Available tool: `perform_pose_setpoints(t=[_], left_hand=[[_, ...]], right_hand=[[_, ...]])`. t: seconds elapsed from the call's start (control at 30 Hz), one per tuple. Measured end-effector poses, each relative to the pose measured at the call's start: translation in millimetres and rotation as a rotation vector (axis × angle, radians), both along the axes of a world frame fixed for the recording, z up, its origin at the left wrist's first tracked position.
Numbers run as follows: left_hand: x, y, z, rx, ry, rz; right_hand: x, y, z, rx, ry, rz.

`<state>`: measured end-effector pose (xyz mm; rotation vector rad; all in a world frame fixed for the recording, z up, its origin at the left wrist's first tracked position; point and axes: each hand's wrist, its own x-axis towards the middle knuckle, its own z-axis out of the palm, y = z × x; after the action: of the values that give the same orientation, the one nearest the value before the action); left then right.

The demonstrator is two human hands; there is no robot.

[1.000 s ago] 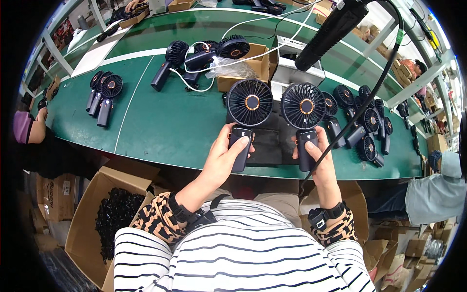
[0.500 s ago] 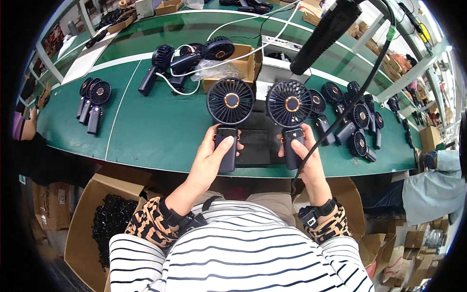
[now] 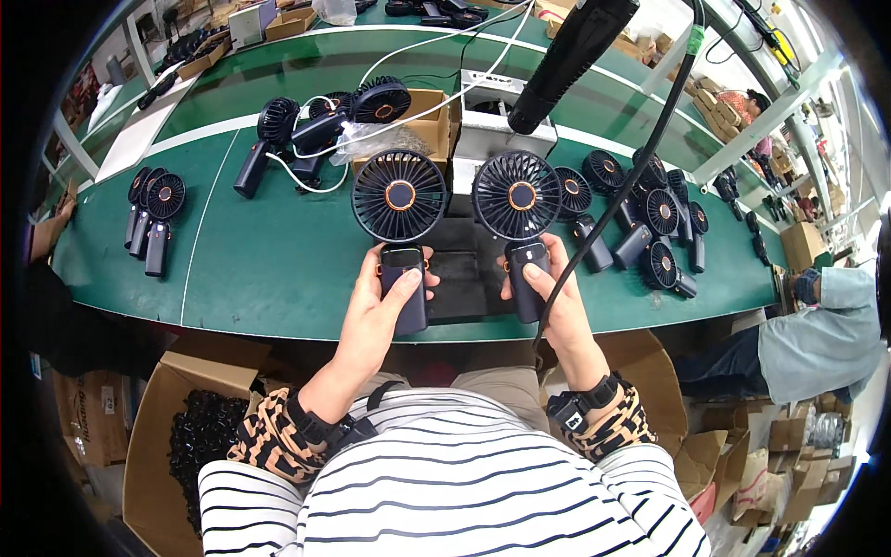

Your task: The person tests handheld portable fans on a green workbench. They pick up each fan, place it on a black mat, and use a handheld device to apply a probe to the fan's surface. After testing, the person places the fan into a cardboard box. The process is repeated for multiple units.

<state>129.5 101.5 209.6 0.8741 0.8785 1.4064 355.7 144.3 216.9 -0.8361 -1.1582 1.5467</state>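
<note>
Left hand [image 3: 369, 314]: I see fingers clasping left fan [image 3: 401, 225] by handle [image 3: 411, 316]; thumb on front;
Right hand [image 3: 562, 308]: same clasp on right fan [image 3: 522, 223];
Fan heads [image 3: 521, 194]: far of fingers

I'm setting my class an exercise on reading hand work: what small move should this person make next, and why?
Probably a light press with both thumbs: the left hand grips the left fan, the right hand the right fan, and each thumb lies on the front of its fan's handle.
</note>
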Motion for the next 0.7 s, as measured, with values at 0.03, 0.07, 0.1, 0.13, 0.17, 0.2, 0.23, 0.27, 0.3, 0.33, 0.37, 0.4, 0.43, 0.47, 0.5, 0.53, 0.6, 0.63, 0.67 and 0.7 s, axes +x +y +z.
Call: perform_pose_setpoints(t=[0.03, 0.07, 0.1, 0.13, 0.17, 0.2, 0.23, 0.27, 0.3, 0.33, 0.37, 0.4, 0.43, 0.47, 0.5, 0.53, 0.6, 0.63, 0.67, 0.7], left_hand=[[0.4, 0.0, 0.4, 0.002, -0.007, -0.005], [0.4, -0.1, 0.4, 0.001, -0.021, -0.019], [0.6, 0.1, 0.7, 0.0, -0.035, -0.034], [0.9, 0.2, 1.1, 0.0, -0.049, -0.05], [1.6, -0.1, 2.3, 0.0, -0.058, -0.053], [2.8, -0.5, 3.7, 0.001, -0.069, -0.057], [3.6, -0.8, 4.6, 0.002, -0.08, -0.061], [3.7, -1.1, 4.6, 0.0, -0.106, -0.063], [4.0, -1.0, 4.3, -0.004, -0.132, -0.067], [4.5, -1.0, 4.0, -0.007, -0.159, -0.072], [6.4, -1.1, 3.4, 0.005, -0.204, -0.086], [9.2, -1.4, 2.5, 0.017, -0.248, -0.098], [11.4, -1.8, 1.1, 0.029, -0.292, -0.11], [12.9, -1.9, -1.1, 0.046, -0.305, -0.176], [14.9, -0.9, -3.8, 0.065, -0.317, -0.243], [16.8, -0.4, -6.3, 0.085, -0.33, -0.311], [21.1, -3.0, -10.6, 0.049, -0.34, -0.36], [23.8, -1.9, -12.3, 0.032, -0.347, -0.39], [26.0, 2.2, -15.6, 0.047, -0.338, -0.377], [25.7, 4.1, -15.6, 0.042, -0.33, -0.339]], right_hand=[[-0.7, 0.4, 0.4, -0.003, -0.003, 0.01], [-1.4, 0.8, 0.8, -0.006, -0.007, 0.019], [-1.7, 0.9, 1.3, -0.008, -0.01, 0.027], [-2.8, 0.7, 1.3, -0.018, -0.024, 0.016], [-4.4, 0.3, 1.0, -0.029, -0.038, 0.004], [-5.6, -0.1, 0.6, -0.038, -0.052, -0.008], [-6.1, -0.4, -0.4, -0.032, -0.038, -0.005], [-6.3, -0.7, -2.0, -0.026, -0.024, -0.002], [-6.3, -1.1, -2.8, -0.021, -0.011, -0.002], [-7.0, -1.8, -2.3, -0.021, -0.01, -0.005], [-7.9, -2.7, -1.3, -0.021, -0.008, -0.009], [-8.6, -3.1, -0.9, -0.023, -0.005, -0.01], [-8.4, -2.6, -2.6, -0.034, -0.008, -0.002], [-7.6, -1.6, -5.8, -0.046, -0.013, 0.005], [-7.5, -0.5, -6.9, -0.056, -0.017, 0.012], [-11.7, -2.8, -3.1, -0.053, -0.017, 0.011], [-20.3, -6.5, -9.0, 0.079, -0.177, -0.006], [-21.4, -7.9, -13.4, 0.136, -0.276, 0.007], [-20.1, -8.1, -12.9, 0.252, -0.372, 0.087], [-20.6, -9.4, -9.6, 0.528, -0.6, 0.054]])
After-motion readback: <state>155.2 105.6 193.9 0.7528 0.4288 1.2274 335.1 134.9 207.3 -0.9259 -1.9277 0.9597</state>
